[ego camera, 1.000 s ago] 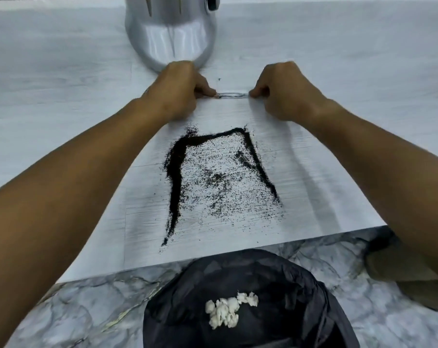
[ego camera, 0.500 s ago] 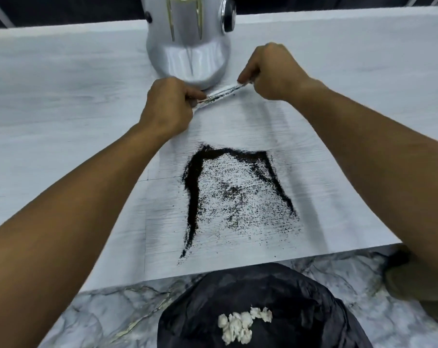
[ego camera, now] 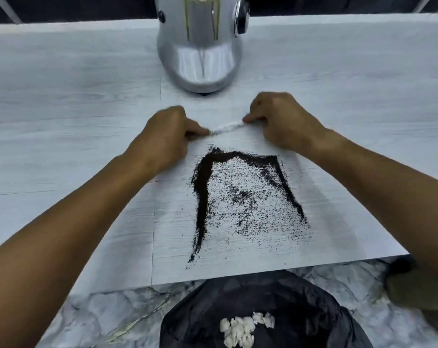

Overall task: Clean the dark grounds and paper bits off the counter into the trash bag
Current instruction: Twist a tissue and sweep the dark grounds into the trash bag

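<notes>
Dark grounds (ego camera: 240,197) lie spread on the white wood-grain counter (ego camera: 74,126), thick along a left ridge and a top line, thin and speckled inside. Just beyond them my left hand (ego camera: 167,136) and my right hand (ego camera: 280,119) each pinch one end of a thin flat scraper strip (ego camera: 228,128) held edge-down on the counter. The strip is blurred and pale. Below the counter's front edge an open black trash bag (ego camera: 263,310) holds white paper bits (ego camera: 245,330).
A shiny silver appliance (ego camera: 202,46) stands on the counter right behind my hands. The floor under the counter edge is grey marble (ego camera: 99,317). A tan shape (ego camera: 419,292) shows at the lower right beside the bag.
The strip was lifted and tilted near the appliance half a second ago; now both hands have come back toward me and set it level just behind the grounds. The grounds have not moved.
</notes>
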`<state>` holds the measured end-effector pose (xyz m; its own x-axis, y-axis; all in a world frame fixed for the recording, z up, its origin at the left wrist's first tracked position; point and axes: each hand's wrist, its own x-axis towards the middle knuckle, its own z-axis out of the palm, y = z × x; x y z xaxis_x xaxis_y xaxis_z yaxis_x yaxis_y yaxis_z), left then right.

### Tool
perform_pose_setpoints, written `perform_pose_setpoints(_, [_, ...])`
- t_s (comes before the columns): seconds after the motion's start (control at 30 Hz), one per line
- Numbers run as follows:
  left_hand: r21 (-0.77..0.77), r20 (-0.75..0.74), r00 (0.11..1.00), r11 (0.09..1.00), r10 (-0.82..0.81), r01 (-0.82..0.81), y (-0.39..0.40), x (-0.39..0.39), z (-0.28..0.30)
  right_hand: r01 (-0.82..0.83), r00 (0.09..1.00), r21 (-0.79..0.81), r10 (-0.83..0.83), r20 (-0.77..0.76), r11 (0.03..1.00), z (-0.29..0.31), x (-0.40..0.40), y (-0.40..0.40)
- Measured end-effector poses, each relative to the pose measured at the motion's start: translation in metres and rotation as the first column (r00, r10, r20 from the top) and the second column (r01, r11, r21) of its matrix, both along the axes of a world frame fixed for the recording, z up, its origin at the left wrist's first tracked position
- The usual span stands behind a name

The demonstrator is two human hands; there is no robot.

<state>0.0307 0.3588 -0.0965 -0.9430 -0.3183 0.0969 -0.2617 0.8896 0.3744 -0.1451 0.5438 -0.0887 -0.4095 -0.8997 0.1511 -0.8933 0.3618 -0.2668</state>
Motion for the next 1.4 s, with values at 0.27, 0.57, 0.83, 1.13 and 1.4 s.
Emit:
perform_pose_setpoints(0.27, [0.029, -0.172, 0.980, 0.995, 0.098, -0.095, -0.021, -0.006, 0.019, 0.126, 0.990, -0.168, -0.114, 0.080, 0.978, 0.003, -0.010, -0.034])
perform_pose_setpoints(0.57, [0.000, -0.121, 0.980, 0.988, 0.156, -0.158, -0.054, -0.017, -0.009, 0.151, 0.988, -0.001, -0.151, 0.042, 0.989, -0.003, -0.006, -0.076])
perform_pose_setpoints(0.83, [-0.024, -0.059, 0.995, 0.996, 0.083, -0.084, 0.008, 0.056, -0.008, -0.208, 0.978, 0.021, 0.207, 0.028, 0.978, 0.000, 0.013, -0.022])
perform_pose_setpoints(1.13, [0.009, 0.000, 0.964, 0.964, 0.266, -0.266, 0.077, 0.097, -0.007, -0.421, 0.907, -0.021, 0.421, 0.026, 0.907, 0.000, 0.034, -0.010])
perform_pose_setpoints(1.4, [0.053, 0.010, 0.938, 0.937, 0.346, -0.346, 0.102, 0.077, -0.004, -0.350, 0.936, -0.039, 0.351, 0.038, 0.936, 0.005, 0.029, 0.023])
